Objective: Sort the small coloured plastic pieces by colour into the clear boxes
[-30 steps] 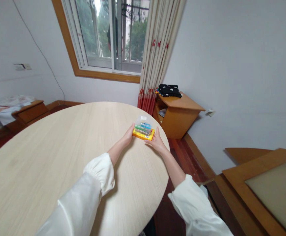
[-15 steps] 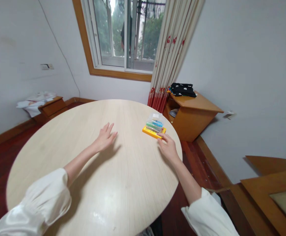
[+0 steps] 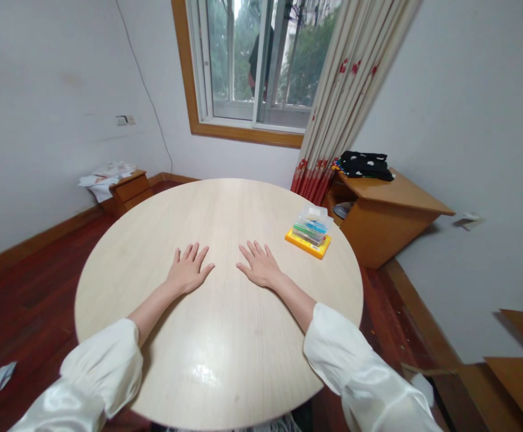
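The left hand (image 3: 186, 273) and right hand (image 3: 260, 267) lie flat on the round table (image 3: 225, 336), fingers spread, grasping nothing. The clear case (image 3: 310, 230) sits on the yellow box (image 3: 301, 244) near the table's 2 o'clock edge, so stacking looks done, nothing apparently left; both long axes run roughly 10 to 4 o'clock

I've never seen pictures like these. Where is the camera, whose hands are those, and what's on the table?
There's no machine arm here, just a person's two bare hands. The view comes from a camera worn on that person's head, looking forward and down, so the pale sleeves reach in from below. The left hand and right hand lie palms down, fingers spread, on a round table; neither holds anything. Beyond the right hand, toward the table's right side, lies a flat yellow box with a clear plastic case on it. Green and blue show there, too small to identify.
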Tool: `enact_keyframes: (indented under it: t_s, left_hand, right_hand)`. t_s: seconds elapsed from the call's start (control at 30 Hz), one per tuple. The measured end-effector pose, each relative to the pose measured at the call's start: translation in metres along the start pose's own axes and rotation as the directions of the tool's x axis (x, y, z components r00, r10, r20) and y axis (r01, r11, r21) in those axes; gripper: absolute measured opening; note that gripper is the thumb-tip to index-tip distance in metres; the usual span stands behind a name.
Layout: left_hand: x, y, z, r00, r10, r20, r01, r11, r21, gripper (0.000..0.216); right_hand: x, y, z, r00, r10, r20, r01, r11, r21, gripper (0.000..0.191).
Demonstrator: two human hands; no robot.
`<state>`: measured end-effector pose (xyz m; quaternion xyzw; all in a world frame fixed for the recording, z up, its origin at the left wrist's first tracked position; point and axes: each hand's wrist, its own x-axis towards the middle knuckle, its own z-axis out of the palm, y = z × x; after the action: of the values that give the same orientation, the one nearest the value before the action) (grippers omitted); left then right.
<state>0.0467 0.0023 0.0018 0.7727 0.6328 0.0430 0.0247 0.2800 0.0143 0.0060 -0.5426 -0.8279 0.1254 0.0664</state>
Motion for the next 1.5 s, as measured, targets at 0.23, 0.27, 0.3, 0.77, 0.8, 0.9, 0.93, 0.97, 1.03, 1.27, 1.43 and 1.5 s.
enact_keyframes:
  t_s: [0.23,0.27,0.3,0.77,0.8,0.9,0.93,0.97,1.03,1.27,1.43,1.5]
  left_hand:
    - [0.0,-0.001,0.004,1.0,0.003,-0.018,-0.004,0.999,-0.044,0.069]
    - [0.001,-0.001,0.004,1.0,0.004,-0.024,-0.005,0.999,-0.048,0.069]
    - [0.0,-0.001,0.005,1.0,0.004,-0.03,-0.006,0.999,-0.052,0.069]
    - [0.024,-0.004,-0.043,0.894,-0.442,0.071,-0.151,-0.446,-0.882,0.034]
    - [0.025,-0.004,-0.046,0.902,-0.403,0.154,-0.126,-0.587,-0.8,0.036]
    - [0.025,-0.005,-0.048,0.887,-0.341,0.312,-0.059,-0.754,-0.655,0.038]
    - [0.024,-0.005,-0.048,0.878,-0.341,0.337,-0.051,-0.766,-0.641,0.038]
    - [0.023,-0.006,-0.046,0.871,-0.342,0.352,-0.045,-0.769,-0.637,0.038]
    - [0.022,-0.006,-0.044,0.866,-0.342,0.366,-0.034,-0.769,-0.639,0.038]
    - [0.019,-0.007,-0.039,0.864,-0.319,0.391,-0.011,-0.787,-0.617,0.039]
    - [0.02,-0.01,-0.034,0.869,-0.292,0.4,0.005,-0.802,-0.597,0.041]
    - [0.02,-0.011,-0.033,0.872,-0.285,0.399,0.006,-0.807,-0.59,0.041]
  right_hand:
    - [0.0,0.003,0.006,0.999,-0.009,-0.039,0.008,1.0,-0.022,0.069]
    - [0.0,0.003,0.006,0.999,-0.007,-0.037,0.006,1.0,-0.021,0.069]
    - [0.0,0.002,0.005,0.999,-0.005,-0.034,0.005,1.0,-0.017,0.069]
    - [0.007,0.031,-0.022,0.763,0.478,-0.435,0.277,0.367,0.888,0.046]
    - [0.005,0.034,-0.03,0.736,0.504,-0.453,0.329,0.318,0.889,0.047]
    - [-0.004,0.046,-0.053,0.649,0.562,-0.513,0.434,0.281,0.856,0.048]
    - [-0.008,0.051,-0.06,0.611,0.584,-0.535,0.447,0.303,0.842,0.048]
    - [-0.012,0.057,-0.067,0.565,0.609,-0.557,0.448,0.34,0.826,0.048]
    - [-0.021,0.069,-0.081,0.446,0.642,-0.624,0.413,0.471,0.78,0.047]
    - [-0.036,0.112,-0.126,0.547,0.267,-0.793,0.029,0.941,0.336,0.016]
    - [-0.023,0.145,-0.135,0.741,0.248,-0.625,-0.105,0.961,0.257,0.055]
    - [-0.018,0.153,-0.134,0.781,0.247,-0.574,-0.113,0.959,0.259,0.05]
